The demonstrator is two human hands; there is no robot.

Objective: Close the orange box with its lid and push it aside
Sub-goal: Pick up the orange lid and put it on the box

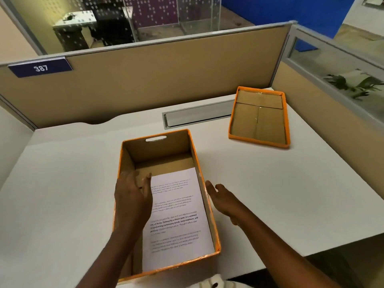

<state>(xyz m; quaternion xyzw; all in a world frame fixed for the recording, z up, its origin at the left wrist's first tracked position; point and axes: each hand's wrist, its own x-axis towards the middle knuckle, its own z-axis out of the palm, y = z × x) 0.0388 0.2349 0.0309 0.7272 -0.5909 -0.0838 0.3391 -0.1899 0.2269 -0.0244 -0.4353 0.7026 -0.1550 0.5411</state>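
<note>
From the head camera, an open rectangular cardboard box [166, 202] with orange rims sits at the near edge of the smooth white table [62, 194], a printed paper sheet [178, 217] lying flat inside. Its shallow orange-edged lid [258, 117] lies upside down, well apart at the far right. The left hand [133, 198] hovers over the box's left wall and the right hand [224, 198] just beside its right wall, both spread and holding nothing.

We look over a white table [270, 194] enclosed by tan fabric cubicle partitions [155, 80], a blue "387" number plate [40, 68] mounted upper left.
</note>
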